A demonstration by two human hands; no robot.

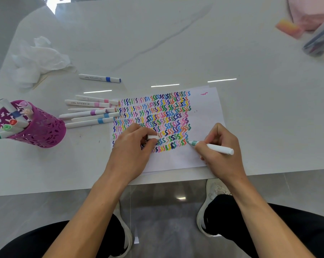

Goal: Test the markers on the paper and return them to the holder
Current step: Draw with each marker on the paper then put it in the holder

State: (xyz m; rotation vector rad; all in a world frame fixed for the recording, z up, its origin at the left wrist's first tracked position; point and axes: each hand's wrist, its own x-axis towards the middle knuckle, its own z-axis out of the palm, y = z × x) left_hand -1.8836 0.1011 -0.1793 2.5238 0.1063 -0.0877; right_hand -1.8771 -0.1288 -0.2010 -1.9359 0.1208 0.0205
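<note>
On the near edge of the worktop [176, 43] a paper [204, 108] is laid, most of it filled with rows of coloured squiggles. One small pink mark is seen at its far right corner.

A marker [220, 148], white with a teal band, is held in the right hand [222, 157]. The grip is closed round the barrel near the tip, pen-style. The tip is pressed to the paper at the right end of a lower squiggle row. The back end is pointed right, away from the squiggles.

The left hand [133, 146] is rested on the paper over the lower left squiggles. A white cap [152, 136] is pinched in its grip between thumb and forefinger.

A purple cut-out holder [45, 127] is stood at the left, well apart from the paper. Several capped markers are stuck in it, with red, green and pink ends showing.

Between holder and paper, six loose markers [90, 113] are laid side by side, their right ends touching or just beside the paper's left edge. A blue marker [99, 78] is laid alone further back.

A crumpled tissue [38, 56] is seen at far left. A clear tub [319, 40] and a pink pad [289, 27], both blurred, are seen at far right. White shoes [213, 194] are seen on the floor below the worktop edge.
</note>
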